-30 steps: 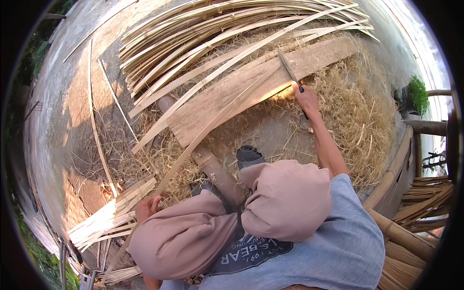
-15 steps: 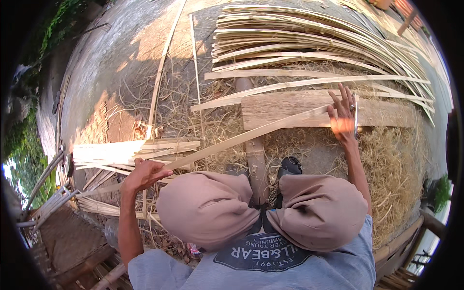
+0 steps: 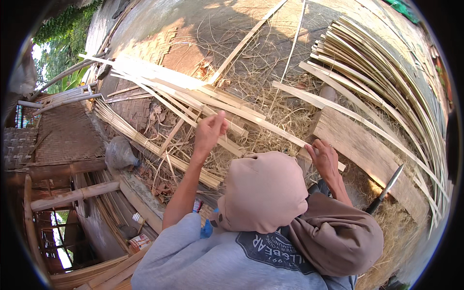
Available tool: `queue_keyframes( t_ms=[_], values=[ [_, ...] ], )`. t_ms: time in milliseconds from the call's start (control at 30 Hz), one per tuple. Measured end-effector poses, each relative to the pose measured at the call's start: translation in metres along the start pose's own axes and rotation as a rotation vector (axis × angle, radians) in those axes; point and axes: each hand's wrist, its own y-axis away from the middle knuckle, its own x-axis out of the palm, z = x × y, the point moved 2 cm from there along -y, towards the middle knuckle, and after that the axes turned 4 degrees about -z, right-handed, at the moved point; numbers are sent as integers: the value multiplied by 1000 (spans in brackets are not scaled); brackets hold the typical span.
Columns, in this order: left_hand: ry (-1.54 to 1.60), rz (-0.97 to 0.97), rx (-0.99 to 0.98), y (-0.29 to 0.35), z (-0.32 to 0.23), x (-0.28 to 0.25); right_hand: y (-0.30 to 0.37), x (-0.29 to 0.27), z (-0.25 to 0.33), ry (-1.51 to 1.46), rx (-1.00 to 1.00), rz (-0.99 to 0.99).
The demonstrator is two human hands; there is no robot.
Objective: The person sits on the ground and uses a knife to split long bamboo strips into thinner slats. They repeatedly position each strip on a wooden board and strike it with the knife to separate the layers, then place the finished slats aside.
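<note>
My right hand [image 3: 325, 158] pinches the near end of a pale, flat bamboo strip [image 3: 275, 129] between thumb and fingers. That strip runs up and left over a sunlit pile of bamboo strips [image 3: 193, 100]. My left hand [image 3: 210, 134] hovers over the near side of this pile, its fingers curled in and no strip visible in them. A knife [image 3: 389, 185] with a dark handle rests across the near edge of a wooden plank [image 3: 369, 149], to the right of my right hand.
A large fanned stack of bamboo strips [image 3: 382, 72] lies at the far right. Curly shavings [image 3: 285, 108] cover the ground. A tied bundle of strips [image 3: 145, 137] and a clear plastic bag [image 3: 121, 154] lie at left, near a bamboo frame [image 3: 75, 197]. My cloth-covered knees [image 3: 266, 191] are close below.
The view has turned left. My right hand has moved from over the plank to the strip's end beside the pile. My left hand has let go of the strip. The knife now lies at the plank.
</note>
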Motion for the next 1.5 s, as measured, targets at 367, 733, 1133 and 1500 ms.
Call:
queue_keyframes(
  t_ms=[367,733,1133,1500],
  values=[
    [846,654,-650,72,39,128,-9,18,44,-464,63,530],
    [1065,50,-514,-25,81,62,38,-10,-27,-776,540,349],
    [-27,-294,247,-77,16,75,191,-104,-178,253,884,-651],
    [-739,693,533,-190,-54,305,241,-74,-243,512,1189,-479]
  ],
)
